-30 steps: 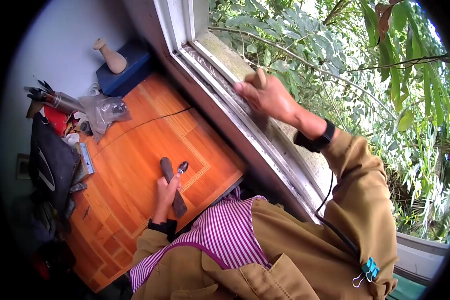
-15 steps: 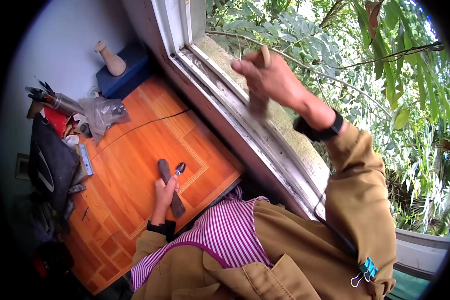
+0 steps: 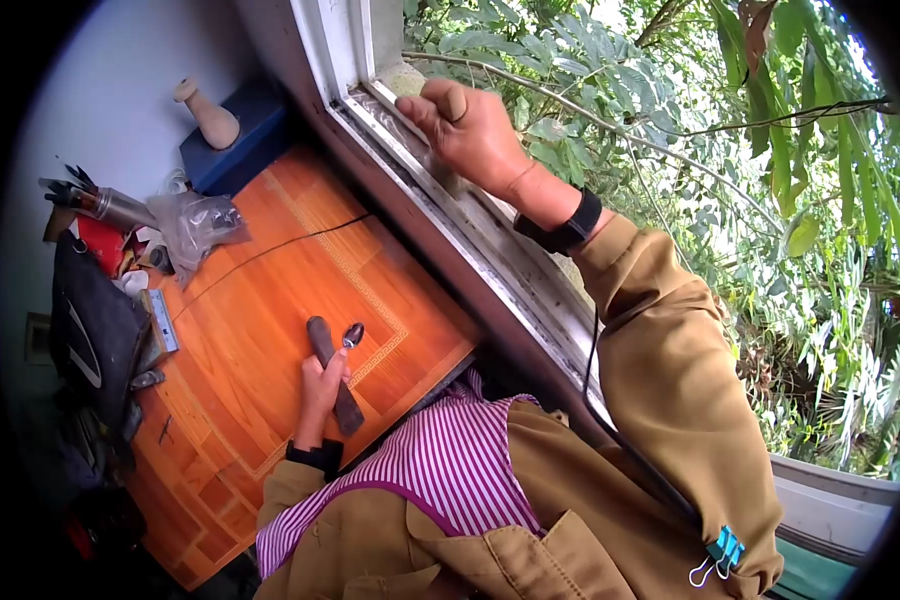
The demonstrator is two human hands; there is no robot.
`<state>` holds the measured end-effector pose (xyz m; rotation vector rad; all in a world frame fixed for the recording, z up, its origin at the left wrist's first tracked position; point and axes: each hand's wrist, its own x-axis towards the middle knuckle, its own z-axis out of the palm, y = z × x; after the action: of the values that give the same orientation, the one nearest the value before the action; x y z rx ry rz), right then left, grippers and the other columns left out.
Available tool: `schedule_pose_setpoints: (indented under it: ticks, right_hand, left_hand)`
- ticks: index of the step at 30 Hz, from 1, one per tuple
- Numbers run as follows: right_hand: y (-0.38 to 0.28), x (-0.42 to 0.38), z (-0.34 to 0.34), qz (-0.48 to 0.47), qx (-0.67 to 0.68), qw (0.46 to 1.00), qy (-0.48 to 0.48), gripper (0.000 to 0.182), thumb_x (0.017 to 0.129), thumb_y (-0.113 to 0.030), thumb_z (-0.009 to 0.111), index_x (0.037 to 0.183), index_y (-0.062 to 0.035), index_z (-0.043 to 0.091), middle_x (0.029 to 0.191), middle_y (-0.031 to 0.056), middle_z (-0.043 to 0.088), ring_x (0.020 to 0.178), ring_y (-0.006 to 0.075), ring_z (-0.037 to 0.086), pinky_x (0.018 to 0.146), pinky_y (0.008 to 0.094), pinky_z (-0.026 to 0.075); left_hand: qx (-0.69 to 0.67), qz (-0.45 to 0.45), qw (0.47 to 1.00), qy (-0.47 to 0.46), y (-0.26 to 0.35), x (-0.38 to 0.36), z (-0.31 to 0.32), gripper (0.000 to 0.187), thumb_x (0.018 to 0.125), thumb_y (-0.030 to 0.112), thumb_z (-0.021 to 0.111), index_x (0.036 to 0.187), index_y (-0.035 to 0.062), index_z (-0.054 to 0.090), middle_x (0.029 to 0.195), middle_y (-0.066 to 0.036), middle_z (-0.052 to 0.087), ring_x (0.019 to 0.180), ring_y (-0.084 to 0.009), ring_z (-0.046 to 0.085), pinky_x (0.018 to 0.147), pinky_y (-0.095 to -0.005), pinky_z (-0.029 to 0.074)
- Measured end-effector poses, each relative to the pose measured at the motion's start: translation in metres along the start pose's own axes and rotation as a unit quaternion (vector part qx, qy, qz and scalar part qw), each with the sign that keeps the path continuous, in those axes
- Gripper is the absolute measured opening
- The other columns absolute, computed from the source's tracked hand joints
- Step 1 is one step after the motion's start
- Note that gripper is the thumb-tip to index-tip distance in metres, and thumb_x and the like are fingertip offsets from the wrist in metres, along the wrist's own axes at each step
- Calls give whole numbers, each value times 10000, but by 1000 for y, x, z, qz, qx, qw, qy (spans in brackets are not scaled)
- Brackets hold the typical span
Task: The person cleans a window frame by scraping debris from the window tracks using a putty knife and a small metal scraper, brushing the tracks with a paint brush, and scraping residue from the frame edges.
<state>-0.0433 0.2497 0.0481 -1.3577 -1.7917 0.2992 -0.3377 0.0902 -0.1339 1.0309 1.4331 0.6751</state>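
Observation:
My left hand [image 3: 322, 385] is closed over the table around a long, dark brown, flat piece [image 3: 320, 338] with a rounded end. A small shiny metal spoon [image 3: 353, 333] sticks out beside its thumb. My right hand [image 3: 478, 138] is raised above the window track, its fingers wrapped around a tool with a rounded tan wooden end [image 3: 454, 101]. The rest of that tool is hidden behind the hand, so its kind does not show. Below the right hand runs the white, dirt-marked window track [image 3: 540, 285].
The wooden table [image 3: 260, 310] has a thin dark cord across it. At its far end are a blue box [image 3: 235, 145] with a wooden piece [image 3: 210, 118] on top, a clear plastic bag [image 3: 198, 230], a brush holder [image 3: 120, 208] and a black pouch [image 3: 88, 320]. Branches hang outside.
My right hand has moved left along the window track with the tool in its grip. My left hand keeps its hold on the brown piece and the spoon, nearly still. The view has shifted slightly.

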Motion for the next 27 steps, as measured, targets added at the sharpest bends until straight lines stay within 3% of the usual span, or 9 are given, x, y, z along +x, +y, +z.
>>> schedule_pose_setpoints:
  ticks: [3, 4, 6, 9, 14, 16, 20, 23, 27]
  right_hand:
    - [-22, -4, -32, 73, 28, 995, -68, 396, 913, -394, 560, 723, -47, 574, 585, 155, 562, 531, 283, 574, 524, 389, 463]
    - [-35, -10, -51, 117, -37, 983, -136, 388, 903, -391, 581, 726, -46, 566, 563, 115, 553, 503, 237, 543, 524, 364, 457]
    - [-24, -31, -67, 199, 21, 950, -240, 386, 901, -404, 586, 780, -37, 578, 561, 71, 536, 510, 175, 505, 531, 343, 448]
    - [11, -50, -40, 231, 136, 938, -222, 425, 899, -438, 579, 884, -14, 593, 596, 40, 526, 563, 103, 481, 529, 300, 425]
    - [25, 24, 4, 150, 234, 957, -76, 361, 914, -336, 591, 769, -7, 569, 557, 50, 525, 492, 120, 467, 480, 295, 403]
    - [23, 33, 2, 111, 240, 962, -66, 369, 911, -343, 594, 764, -7, 566, 568, 50, 524, 509, 119, 462, 491, 298, 401]
    - [-4, 3, -28, 154, 119, 959, -205, 380, 900, -378, 605, 822, -6, 588, 596, 60, 526, 562, 138, 472, 554, 324, 435]
    - [27, 12, 13, 160, 146, 963, -161, 373, 897, -380, 608, 908, -9, 573, 622, 90, 552, 598, 153, 499, 582, 336, 450]
    - [39, 51, 29, 91, 176, 979, -52, 373, 892, -363, 620, 785, -7, 594, 594, 95, 546, 569, 172, 483, 560, 336, 440]
  left_hand:
    - [-8, 6, 1000, 3, 3, -1, -2, 327, 882, 223, 578, 627, 19, 555, 550, -26, 535, 485, -92, 493, 462, -238, 386]
    - [-14, 18, 1000, -3, 2, -2, -1, 331, 882, 224, 571, 622, 20, 554, 542, -32, 532, 481, -96, 495, 457, -240, 384]
    - [-8, 25, 1000, -8, -2, 0, -3, 333, 883, 223, 570, 619, 20, 553, 542, -30, 531, 482, -96, 495, 457, -241, 384]
    - [-9, 33, 999, -11, 1, 2, -1, 338, 883, 201, 570, 598, 23, 542, 543, -21, 524, 484, -92, 485, 460, -243, 374]
    - [-11, 8, 1000, -4, 7, -2, 0, 325, 884, 173, 562, 599, 18, 528, 552, -14, 519, 503, -92, 486, 486, -248, 383]
    - [-13, 26, 1000, 0, 3, -2, 1, 328, 879, 202, 570, 612, 12, 545, 553, -23, 529, 500, -99, 495, 481, -246, 387]
    - [-4, 25, 1000, 9, 5, -3, 0, 337, 873, 234, 582, 629, 3, 567, 561, -36, 547, 510, -106, 510, 485, -252, 397]
    - [3, 2, 1000, -3, 8, -3, -1, 307, 880, 186, 577, 632, 7, 557, 582, -24, 547, 532, -96, 506, 511, -250, 403]
    - [-18, 10, 1000, 4, 7, -6, 2, 304, 879, 189, 580, 636, 7, 562, 583, -26, 550, 533, -98, 511, 514, -251, 407]
